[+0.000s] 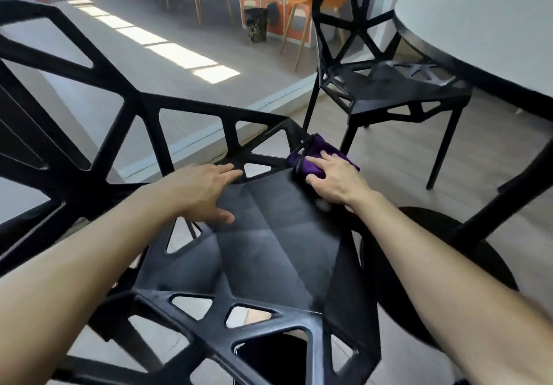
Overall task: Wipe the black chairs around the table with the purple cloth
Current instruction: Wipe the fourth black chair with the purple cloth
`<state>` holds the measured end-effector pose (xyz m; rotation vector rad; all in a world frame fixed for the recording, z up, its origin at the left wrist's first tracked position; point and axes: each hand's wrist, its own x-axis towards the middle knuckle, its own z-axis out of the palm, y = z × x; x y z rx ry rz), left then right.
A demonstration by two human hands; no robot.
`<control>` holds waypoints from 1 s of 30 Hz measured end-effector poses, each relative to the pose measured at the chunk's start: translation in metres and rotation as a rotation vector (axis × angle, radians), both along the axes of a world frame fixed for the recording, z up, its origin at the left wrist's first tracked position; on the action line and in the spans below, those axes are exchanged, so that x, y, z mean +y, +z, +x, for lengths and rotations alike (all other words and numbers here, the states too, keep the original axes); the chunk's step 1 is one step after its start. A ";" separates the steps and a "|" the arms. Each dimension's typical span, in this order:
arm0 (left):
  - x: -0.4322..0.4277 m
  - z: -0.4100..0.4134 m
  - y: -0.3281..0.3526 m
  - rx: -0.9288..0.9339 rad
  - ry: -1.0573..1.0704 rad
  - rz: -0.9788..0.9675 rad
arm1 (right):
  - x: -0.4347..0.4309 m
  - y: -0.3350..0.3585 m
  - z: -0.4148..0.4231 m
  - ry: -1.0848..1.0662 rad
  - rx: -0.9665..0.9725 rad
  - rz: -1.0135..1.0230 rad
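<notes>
Your right hand (338, 179) lies flat on the purple cloth (311, 157), fingers nearly straight, pressing it onto the far right corner of the near black chair (269, 235). Your left hand (200, 193) rests on the same seat, fingers spread, holding nothing. A second black chair (389, 91) stands beside the table (478, 34).

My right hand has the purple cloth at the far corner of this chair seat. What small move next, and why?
Probably draw the purple cloth back toward you across the chair seat. The right hand presses it at the far corner, the middle of the seat lies nearer you, and the left hand rests flat on it.
</notes>
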<state>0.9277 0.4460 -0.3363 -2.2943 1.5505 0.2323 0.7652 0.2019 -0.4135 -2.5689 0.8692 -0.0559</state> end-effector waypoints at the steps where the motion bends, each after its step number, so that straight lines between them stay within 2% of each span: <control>1: 0.001 -0.001 0.002 -0.001 0.001 -0.008 | 0.008 0.002 -0.012 0.016 -0.002 0.029; 4: -0.001 -0.005 0.008 0.012 -0.009 -0.019 | 0.048 -0.002 -0.069 0.073 -0.043 0.067; 7: -0.006 -0.010 0.014 -0.020 -0.020 -0.065 | 0.082 -0.021 -0.103 0.072 -0.096 -0.056; 12: 0.011 -0.066 0.025 -0.017 -0.025 -0.171 | 0.034 -0.020 -0.038 0.053 -0.004 -0.015; 16: 0.054 -0.132 0.003 0.032 0.004 -0.215 | -0.034 -0.027 0.031 -0.004 0.028 0.032; 19: 0.082 -0.175 -0.014 0.072 0.104 -0.226 | -0.039 -0.026 0.034 0.032 0.031 0.033; 24: 0.103 -0.225 -0.032 0.038 0.133 -0.279 | 0.019 -0.024 -0.060 0.092 -0.119 0.039; 28: 0.105 -0.230 -0.037 -0.049 0.153 -0.306 | 0.101 -0.047 -0.164 0.165 -0.308 0.087; 30: 0.106 -0.230 -0.041 -0.070 0.165 -0.284 | 0.126 -0.054 -0.197 0.176 -0.343 0.119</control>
